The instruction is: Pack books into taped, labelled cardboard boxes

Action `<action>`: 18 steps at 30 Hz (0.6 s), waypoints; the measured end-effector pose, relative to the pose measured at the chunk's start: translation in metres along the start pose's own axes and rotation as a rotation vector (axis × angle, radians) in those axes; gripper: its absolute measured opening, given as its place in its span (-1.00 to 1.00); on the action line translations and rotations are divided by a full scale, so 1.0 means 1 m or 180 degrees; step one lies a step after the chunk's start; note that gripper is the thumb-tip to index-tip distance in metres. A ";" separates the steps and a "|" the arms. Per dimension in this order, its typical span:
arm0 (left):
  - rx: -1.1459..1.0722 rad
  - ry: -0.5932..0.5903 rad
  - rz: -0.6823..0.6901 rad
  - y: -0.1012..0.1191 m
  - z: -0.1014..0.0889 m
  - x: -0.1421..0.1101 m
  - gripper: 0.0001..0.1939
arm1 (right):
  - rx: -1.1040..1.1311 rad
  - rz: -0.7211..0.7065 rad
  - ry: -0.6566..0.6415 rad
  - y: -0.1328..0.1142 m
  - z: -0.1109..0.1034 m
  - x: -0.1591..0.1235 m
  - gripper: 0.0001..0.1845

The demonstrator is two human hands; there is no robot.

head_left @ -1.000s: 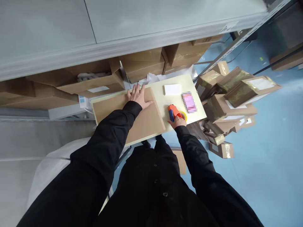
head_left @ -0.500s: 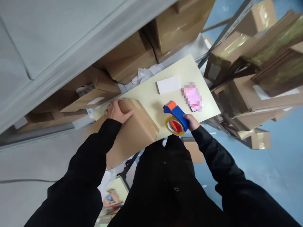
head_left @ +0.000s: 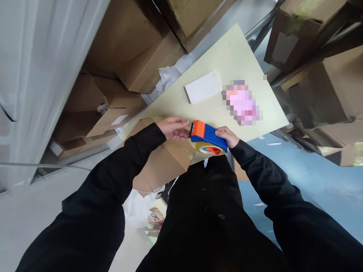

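My right hand (head_left: 227, 136) is wrapped round the blue handle of a tape dispenser (head_left: 211, 135). The dispenser has an orange front piece with a toothed cutter, and a roll of yellowish tape (head_left: 211, 149) hangs below. My left hand (head_left: 175, 128) reaches across to the cutter end, its fingers stretched out and slightly apart. Whether the fingertips touch the tape's end cannot be made out. Under my left forearm lies a brown cardboard box (head_left: 163, 162), partly hidden by the sleeve, on the pale tabletop (head_left: 235, 49).
A folded white paper (head_left: 203, 87) and a pixelated pink item (head_left: 243, 104) lie on the table. Open cartons (head_left: 113, 109) line the shelf beyond its far edge. Stacked boxes (head_left: 326, 87) stand on the right, and a grey shelf panel (head_left: 51, 68) rises at upper left.
My left hand has left the box and moved right to the dispenser's cutter end. The dispenser has turned so its front faces the left hand. The view has rotated.
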State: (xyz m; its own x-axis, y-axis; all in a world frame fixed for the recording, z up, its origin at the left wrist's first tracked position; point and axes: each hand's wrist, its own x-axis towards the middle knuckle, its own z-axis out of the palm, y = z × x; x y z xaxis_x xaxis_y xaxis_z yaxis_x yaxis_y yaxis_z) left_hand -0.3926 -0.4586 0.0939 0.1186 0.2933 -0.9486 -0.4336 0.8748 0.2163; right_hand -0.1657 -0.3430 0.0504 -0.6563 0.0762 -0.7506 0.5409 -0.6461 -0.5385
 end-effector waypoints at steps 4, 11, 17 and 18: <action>0.0444 0.0349 -0.0011 0.000 -0.004 0.010 -0.72 | -0.0027 0.0112 0.0010 -0.003 0.006 0.007 -0.48; 0.1532 0.0649 -0.0351 0.000 -0.039 0.036 -0.75 | -0.0433 0.0839 0.0259 0.006 -0.008 0.008 -0.46; 0.3440 0.0940 -0.0549 -0.002 -0.048 0.048 -0.45 | -0.0229 0.1279 0.0143 0.033 -0.011 -0.013 -0.66; 0.3841 0.1011 -0.0526 -0.002 -0.043 0.048 -0.39 | -0.0333 0.1351 0.0159 0.038 -0.006 -0.012 -0.65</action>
State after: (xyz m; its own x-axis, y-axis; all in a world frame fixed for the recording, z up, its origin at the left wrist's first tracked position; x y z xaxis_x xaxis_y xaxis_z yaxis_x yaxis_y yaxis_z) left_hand -0.4246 -0.4633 0.0379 -0.1989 0.1881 -0.9618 0.6770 0.7360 0.0040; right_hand -0.1342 -0.3640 0.0372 -0.3394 -0.1411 -0.9300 0.8091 -0.5480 -0.2122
